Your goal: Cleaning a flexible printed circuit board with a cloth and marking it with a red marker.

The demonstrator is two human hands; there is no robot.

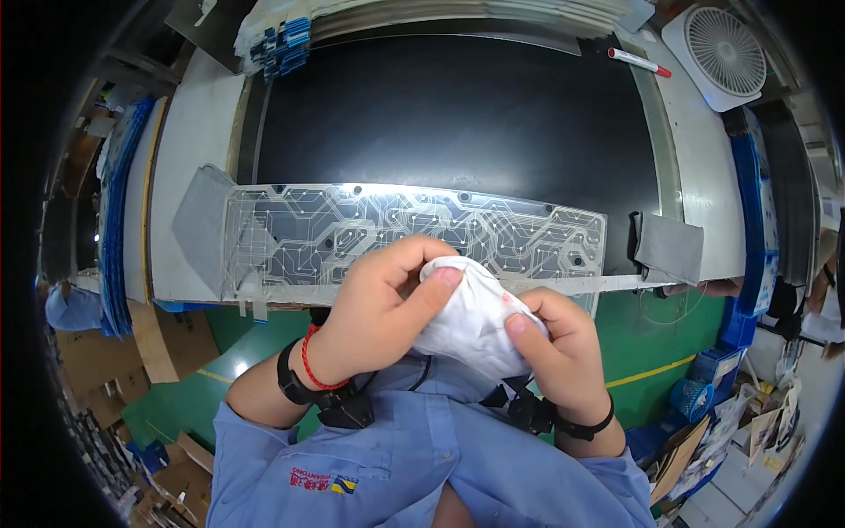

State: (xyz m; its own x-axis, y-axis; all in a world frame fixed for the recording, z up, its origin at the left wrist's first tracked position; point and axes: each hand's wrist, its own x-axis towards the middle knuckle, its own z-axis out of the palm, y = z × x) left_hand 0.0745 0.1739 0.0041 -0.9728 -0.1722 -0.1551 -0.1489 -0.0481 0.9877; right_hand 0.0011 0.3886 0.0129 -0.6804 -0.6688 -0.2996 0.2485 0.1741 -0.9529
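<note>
A black work mat [458,114] is bearing a transparent circuit-patterned panel [370,222] along its near side; before it, a white cloth [475,326] is hanging between the left hand [374,304] and right hand [568,348], each pinching it, thumb against fingers. Two-handed cloth handling appears to be under way, any further move probably calling for steady pinches. Red lettering [310,480] is showing at the chest.

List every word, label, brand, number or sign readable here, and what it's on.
Blue shirt: red lettering beside a blue-and-yellow emblem, wording not copied.
White-and-red marker: any print too small to read.
White cloth: no readable text.
Patterned clear sheet: none readable.
</note>
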